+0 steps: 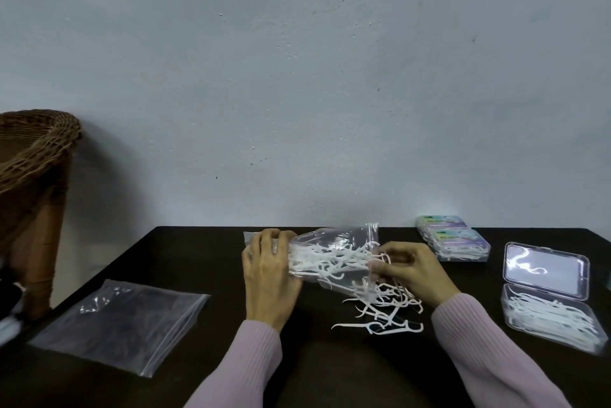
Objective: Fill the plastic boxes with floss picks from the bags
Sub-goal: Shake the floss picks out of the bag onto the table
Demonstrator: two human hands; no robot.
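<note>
Head view: a dark table (pixel 205 252) is seen bearing a clear bag (pixel 334 255) of floss picks, gripped at its closed end by the left hand (pixel 269 275). Picks at its mouth are pinched by the right hand (pixel 418 272), above a loose pile (pixel 386 308); an open plastic box (pixel 549 318), partly filled, lies at right.

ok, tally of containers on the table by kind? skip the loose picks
Zip bags: 2, a flat empty bag and the bag with picks in the hands
Closed labelled boxes: 2, stacked
Open clear box: 1, partly filled
Total: 5
</note>
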